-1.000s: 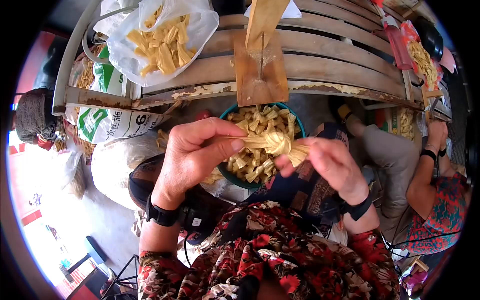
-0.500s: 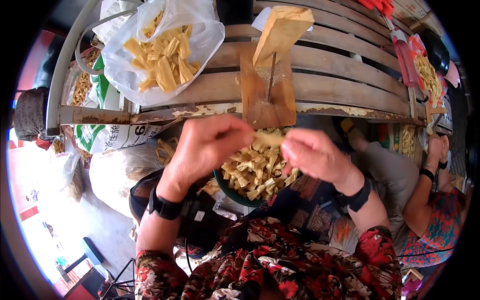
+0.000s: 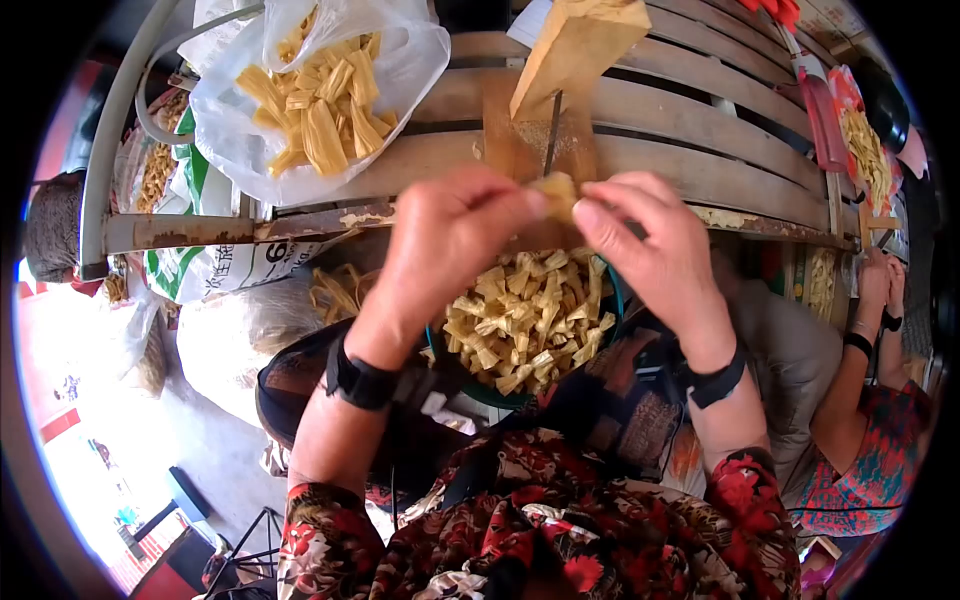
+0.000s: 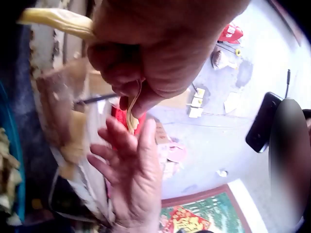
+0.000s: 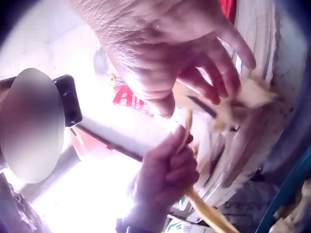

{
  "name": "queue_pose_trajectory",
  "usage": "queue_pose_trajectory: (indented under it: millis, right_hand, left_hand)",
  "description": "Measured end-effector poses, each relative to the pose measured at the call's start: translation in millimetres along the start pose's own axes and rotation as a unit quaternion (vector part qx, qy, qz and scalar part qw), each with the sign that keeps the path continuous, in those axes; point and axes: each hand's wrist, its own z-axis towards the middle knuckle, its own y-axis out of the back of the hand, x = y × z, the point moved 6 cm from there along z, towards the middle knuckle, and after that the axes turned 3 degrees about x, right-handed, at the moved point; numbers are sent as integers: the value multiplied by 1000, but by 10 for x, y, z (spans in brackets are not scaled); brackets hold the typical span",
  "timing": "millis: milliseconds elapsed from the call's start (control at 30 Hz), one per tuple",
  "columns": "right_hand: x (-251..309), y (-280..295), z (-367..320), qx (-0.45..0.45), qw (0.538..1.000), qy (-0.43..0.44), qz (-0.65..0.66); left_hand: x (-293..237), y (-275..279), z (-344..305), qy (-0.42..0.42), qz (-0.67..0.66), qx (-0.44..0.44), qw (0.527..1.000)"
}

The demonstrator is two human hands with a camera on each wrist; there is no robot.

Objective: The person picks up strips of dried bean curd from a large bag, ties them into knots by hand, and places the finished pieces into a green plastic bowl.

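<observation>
My left hand (image 3: pixel 445 240) grips a soft yellow strip (image 4: pixel 58 22); one end sticks out behind the fist and a thin end shows by the thumb. My right hand (image 3: pixel 650 250) is opposite, fingers spread and loosely bent, nothing between them in the wrist views. A blurred short yellow piece (image 3: pixel 557 190) shows between the hands in the head view, and in the left wrist view a yellow piece (image 4: pixel 75 136) overlaps the wooden board. Just beyond, a thin dark upright blade (image 3: pixel 553 135) stands under a wooden block (image 3: pixel 580 55). Knotted yellow pieces (image 3: pixel 530 310) fill a basin below.
The teal basin (image 3: pixel 432 345) is below the hands, near the knees. On the slatted bench (image 3: pixel 690 150) a white plastic bag (image 3: pixel 225 120) holds yellow strips. Wrapped sacks (image 3: pixel 240 325) stand at the left. Another person (image 3: pixel 860 430) sits at the right.
Both hands have moved forward from over the basin to the upright blade. The knotted strip was held between both hands; now the right fingers have spread and the left still grips a strip.
</observation>
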Motion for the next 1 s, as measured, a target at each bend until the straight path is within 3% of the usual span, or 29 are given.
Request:
queue_pose_trajectory:
  millis: [33,67,133,233,300,400,467,500,533,567,600,633,667,700,767,867,900,967,1000]
  right_hand:
    - [97,14,-34,1,999,27,29]
    - [86,-28,-90,49,986,-4,158]
    - [194,164,-224,-23,943,-32,331]
    - [245,601,-341,-145,871,6,470]
    - [233,927,-447,-258,820,8,512]
    - [732,889,-776,-133,907,102,387]
    - [1021,722,-894,-25,936,167,309]
    - [1160,629,-945,57,937,217,267]
    - [1159,627,-974,88,944,215,235]
    - [1085,623,-1011,38,956,187,223]
    - [949,539,-1032,33,954,96,281]
    - [809,439,-1060,28,942,3,335]
    - [743,341,-1062,36,934,-39,354]
    - [753,249,-1058,69,895,-68,436]
    - [781,115,-1072,109,855,-87,500]
    - [764,-106,-1077,143,837,-94,519]
    - [730,-123,-1079,104,863,-82,488]
    - [644,-200,-1090,28,904,-54,423]
    - [638,-233,-1068,-4,895,-17,446]
  left_hand:
    - [-163,-81,-54,-21,-39,31,999]
    - [-318,-127,-129,-17,-92,51,994]
    - [-628,-185,-288,-10,-194,93,977]
    - [-1051,-5,-540,-161,-129,148,967]
    - [-1122,-17,-604,-117,-96,217,964]
    - [-999,-98,-647,35,-104,233,966]
    - [-1147,-107,-678,27,-2,243,970]
    - [-1203,-138,-709,-6,38,248,968]
    - [-1240,-133,-760,-65,102,225,967]
    - [-1195,-101,-818,-53,54,203,976]
    - [-1142,-62,-883,-42,7,181,983]
    - [-1119,-34,-951,-31,-41,160,986]
    - [-1146,-43,-1036,24,-168,148,974]
    - [-1135,-84,-1089,38,-213,162,963]
    - [-1043,-166,-1162,67,-305,183,932]
    - [-902,-180,-1202,49,-361,165,917]
    - [-839,-164,-1237,56,-367,162,914]
    - [-601,-56,-1216,55,-289,84,952]
    - [-553,-32,-1240,61,-248,55,965]
